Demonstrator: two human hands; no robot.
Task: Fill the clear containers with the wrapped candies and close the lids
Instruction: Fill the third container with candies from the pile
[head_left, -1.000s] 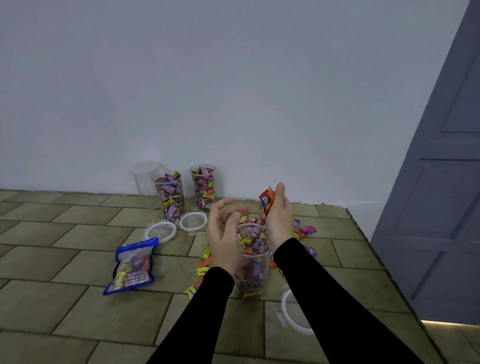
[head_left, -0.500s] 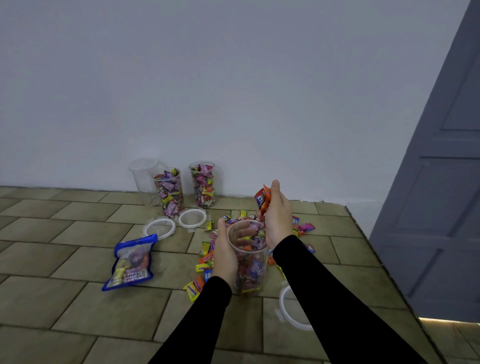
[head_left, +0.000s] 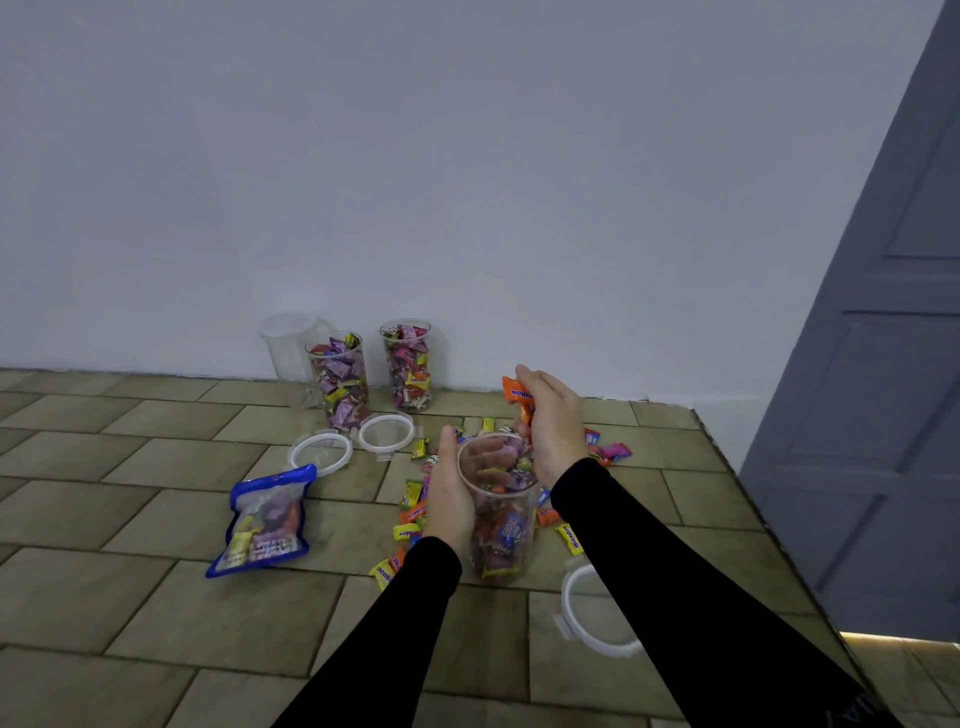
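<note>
- Two hands at work: left hand (head_left: 449, 493) has closed round the side of the near clear container (head_left: 501, 512), where a second ago it hovered open above the rim — the container is now steadied for filling.
- Right hand (head_left: 550, 426) pinches orange wrapped candies (head_left: 519, 397) just above the mouth; drop not yet made.
- Container roughly three-quarters full; its lid (head_left: 597, 616) lies beside it, off.
- Tiled floor (head_left: 130, 597), loose candies (head_left: 410, 514) scattered; pale wall (head_left: 467, 182), grey door (head_left: 883, 415) at right.
</note>
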